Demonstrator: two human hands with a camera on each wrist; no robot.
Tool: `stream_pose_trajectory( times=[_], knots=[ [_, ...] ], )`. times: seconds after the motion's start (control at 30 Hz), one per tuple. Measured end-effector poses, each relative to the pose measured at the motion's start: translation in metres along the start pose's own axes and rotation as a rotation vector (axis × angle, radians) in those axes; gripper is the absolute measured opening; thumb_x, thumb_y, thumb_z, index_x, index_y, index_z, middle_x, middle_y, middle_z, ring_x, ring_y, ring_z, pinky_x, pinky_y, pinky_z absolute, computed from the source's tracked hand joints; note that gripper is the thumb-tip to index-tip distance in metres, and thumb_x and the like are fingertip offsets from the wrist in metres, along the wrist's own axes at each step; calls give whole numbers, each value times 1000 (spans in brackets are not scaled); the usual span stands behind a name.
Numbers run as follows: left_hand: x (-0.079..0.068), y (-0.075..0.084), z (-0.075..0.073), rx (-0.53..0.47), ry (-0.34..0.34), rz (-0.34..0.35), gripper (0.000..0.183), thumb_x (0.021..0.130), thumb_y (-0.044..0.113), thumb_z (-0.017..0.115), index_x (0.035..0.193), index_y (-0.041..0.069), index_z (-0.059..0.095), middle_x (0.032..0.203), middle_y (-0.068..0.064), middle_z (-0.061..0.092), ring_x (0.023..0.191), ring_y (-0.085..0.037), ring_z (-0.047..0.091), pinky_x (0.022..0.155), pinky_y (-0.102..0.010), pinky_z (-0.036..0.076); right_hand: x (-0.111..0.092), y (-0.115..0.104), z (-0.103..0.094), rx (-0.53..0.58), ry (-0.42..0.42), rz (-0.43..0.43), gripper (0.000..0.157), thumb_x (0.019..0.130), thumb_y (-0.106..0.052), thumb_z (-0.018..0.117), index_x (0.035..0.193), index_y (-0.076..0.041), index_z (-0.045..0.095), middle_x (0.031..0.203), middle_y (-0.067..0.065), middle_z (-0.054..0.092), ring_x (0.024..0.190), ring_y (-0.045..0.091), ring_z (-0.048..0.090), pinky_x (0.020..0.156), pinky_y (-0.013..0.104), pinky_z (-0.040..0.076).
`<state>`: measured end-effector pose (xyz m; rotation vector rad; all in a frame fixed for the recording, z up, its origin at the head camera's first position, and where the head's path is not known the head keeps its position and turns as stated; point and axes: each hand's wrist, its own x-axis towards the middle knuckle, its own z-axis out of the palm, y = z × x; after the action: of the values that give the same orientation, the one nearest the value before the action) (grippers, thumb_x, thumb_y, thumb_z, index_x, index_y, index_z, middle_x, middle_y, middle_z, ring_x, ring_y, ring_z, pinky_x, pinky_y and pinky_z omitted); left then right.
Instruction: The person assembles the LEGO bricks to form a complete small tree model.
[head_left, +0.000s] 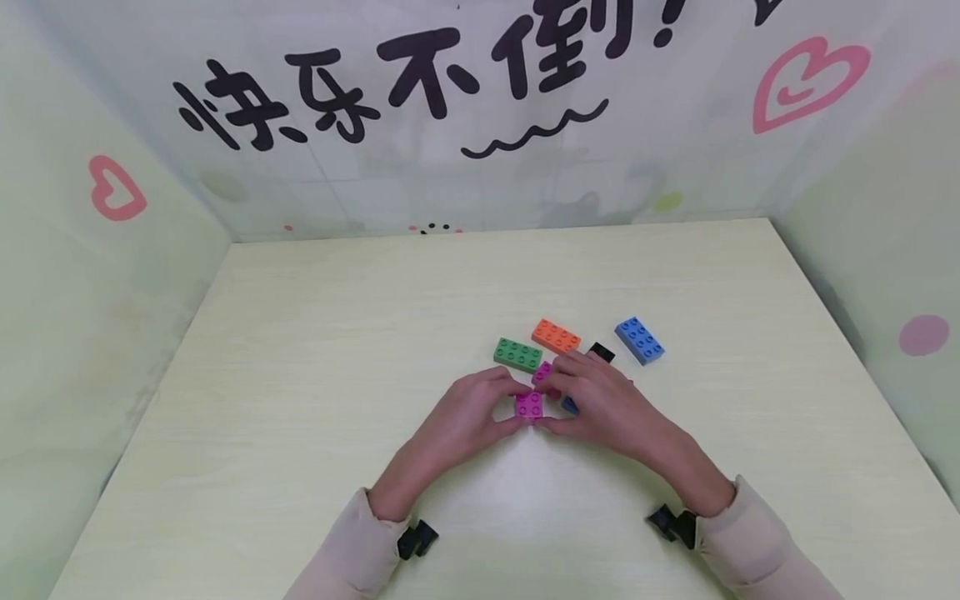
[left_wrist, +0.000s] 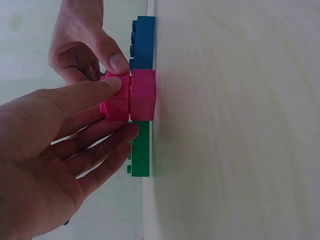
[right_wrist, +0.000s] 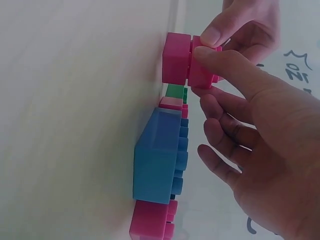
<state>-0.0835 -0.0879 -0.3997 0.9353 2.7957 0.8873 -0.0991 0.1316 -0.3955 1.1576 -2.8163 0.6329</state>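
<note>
Two pink bricks stand one above the other on the table, the upper brick (head_left: 528,406) over the lower brick (left_wrist: 143,95). A thin dark line shows between them in both wrist views; whether they are fully pressed together I cannot tell. My left hand (head_left: 474,410) pinches the upper brick between thumb and fingers from the left. From the right, my right hand (head_left: 600,408) pinches the same brick, thumb tip close to the other thumb. A blue brick (right_wrist: 157,160) lies beneath my right hand, partly hidden by it in the head view.
Behind the hands lie a green brick (head_left: 517,354), an orange brick (head_left: 556,335), a black brick (head_left: 602,352) and another blue brick (head_left: 640,340). One more pink brick (right_wrist: 149,220) shows in the right wrist view. Printed walls (head_left: 375,192) enclose the table's back and sides.
</note>
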Motion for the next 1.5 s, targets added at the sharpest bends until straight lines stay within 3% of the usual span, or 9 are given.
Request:
stream_pose_trajectory(
  times=[0.17, 0.53, 0.87, 1.27, 1.5],
  knots=[
    [0, -3, 2, -62, 1, 6, 32, 81, 16, 82, 111, 8, 73, 92, 4, 63, 82, -12, 62, 74, -20, 49, 0, 2, 1, 12, -10, -7, 38, 73, -35, 87, 100, -11, 75, 89, -5, 58, 78, 9, 48, 72, 30, 43],
    [1, -3, 1, -14, -12, 14, 34, 82, 19, 82, 112, 8, 73, 93, 3, 63, 81, -12, 61, 74, -21, 48, 2, 5, 3, 12, -13, -35, 37, 74, -35, 86, 101, -11, 76, 92, -4, 61, 80, 8, 51, 77, 33, 44],
    [4, -6, 0, -93, -14, -51, 37, 79, 20, 84, 111, 9, 71, 102, 3, 67, 92, -14, 63, 81, -23, 50, 0, 3, 2, -6, -3, -17, 39, 74, -36, 86, 102, -11, 75, 89, -4, 60, 80, 9, 49, 77, 33, 43],
    [1, -7, 3, -80, -22, -77, 36, 79, 24, 85, 109, 10, 71, 99, 5, 66, 91, -13, 62, 83, -25, 49, -2, 1, -3, -34, -22, -2, 38, 74, -32, 87, 103, -11, 73, 97, -2, 62, 88, 13, 54, 81, 36, 45],
    [2, -9, 4, -66, -39, -110, 36, 79, 26, 84, 109, 10, 71, 97, 7, 65, 90, -10, 60, 83, -25, 48, 2, 5, -15, -103, 102, 110, 30, 76, -23, 86, 99, -10, 72, 87, 0, 63, 83, 18, 53, 75, 37, 47]
  ],
)
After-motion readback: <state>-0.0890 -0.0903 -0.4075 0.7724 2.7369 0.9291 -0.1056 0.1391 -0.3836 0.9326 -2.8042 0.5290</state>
